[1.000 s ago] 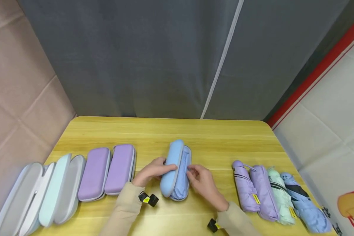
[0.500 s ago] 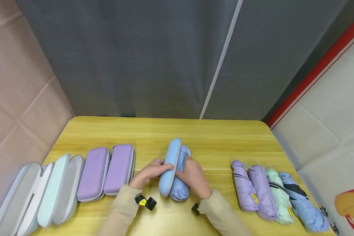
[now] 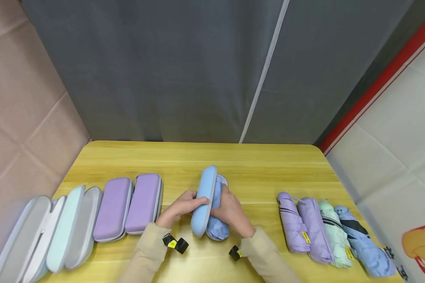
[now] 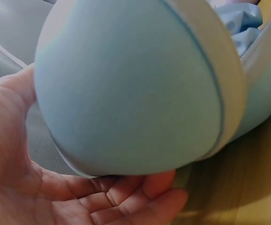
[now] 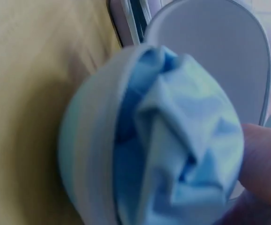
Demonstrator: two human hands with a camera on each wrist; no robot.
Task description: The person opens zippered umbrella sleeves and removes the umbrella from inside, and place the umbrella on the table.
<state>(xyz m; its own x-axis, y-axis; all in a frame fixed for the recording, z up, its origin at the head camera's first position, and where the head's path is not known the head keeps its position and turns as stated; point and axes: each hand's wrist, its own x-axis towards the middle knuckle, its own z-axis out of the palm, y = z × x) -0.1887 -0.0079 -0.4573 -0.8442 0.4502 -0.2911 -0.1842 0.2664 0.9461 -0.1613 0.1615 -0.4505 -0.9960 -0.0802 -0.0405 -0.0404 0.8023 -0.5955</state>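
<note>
A light blue case [image 3: 202, 212] stands unzipped on the table, its lid tipped up to the left. Inside the lower half lies a folded blue umbrella [image 3: 217, 228]; its crumpled cloth end [image 5: 186, 136] bulges above the rim in the right wrist view. My left hand [image 3: 184, 205] holds the lid from the left, thumb on its edge, fingers under its curved shell [image 4: 130, 93] in the left wrist view. My right hand [image 3: 230, 210] grips the umbrella's middle, thumb on the left side; its other fingertips are mostly hidden.
To the left, two purple cases [image 3: 113, 208] lie beside an open mint case [image 3: 65, 230] and an open pale case [image 3: 39, 236]. Folded umbrellas line the right side: purple [image 3: 294, 224], plain purple [image 3: 316, 232], mint [image 3: 336, 236] and blue [image 3: 364, 241].
My right hand has moved left from the case's right edge onto the umbrella and taken hold of it. The lid has swung further open leftward. The umbrella's near end has shifted slightly right.
</note>
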